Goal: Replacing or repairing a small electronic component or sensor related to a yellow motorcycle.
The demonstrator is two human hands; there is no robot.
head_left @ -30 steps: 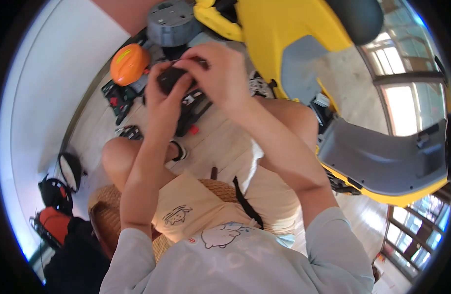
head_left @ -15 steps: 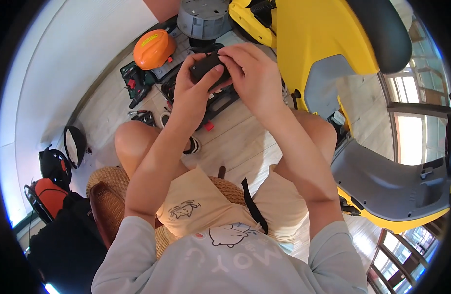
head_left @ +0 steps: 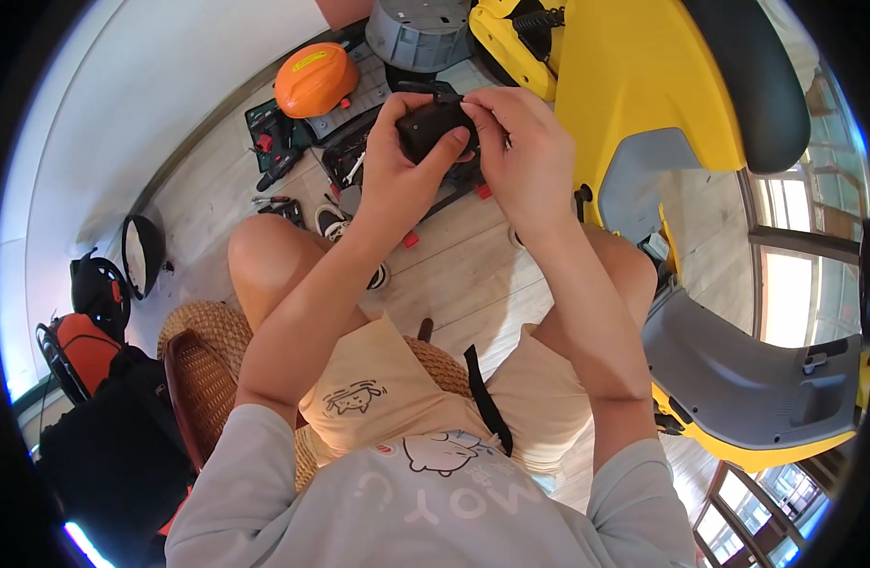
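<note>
A small black rounded plastic housing (head_left: 430, 130) is held up in front of me, over the tools on the floor. My left hand (head_left: 397, 161) is wrapped round it, fingers behind and thumb along its near right side. At the housing's upper right edge, my right hand (head_left: 527, 137) has thumb and fingertips pinched together. Whatever sits between those fingertips is too small to make out. Beneath both hands lies an open black tool case (head_left: 348, 151) with tools in it, partly hidden by my left hand.
An orange helmet (head_left: 314, 80) and a cordless drill (head_left: 281, 150) lie to the far left. Behind stands a grey plastic tub (head_left: 418, 36). A yellow scooter (head_left: 633, 85) with a black seat fills the right side. A wicker chair (head_left: 193, 379) is at my left.
The view has shifted a little, so the surroundings sit lower and mostly farther right. My left hand still holds the black housing, and my right fingers stay pinched at its edge.
</note>
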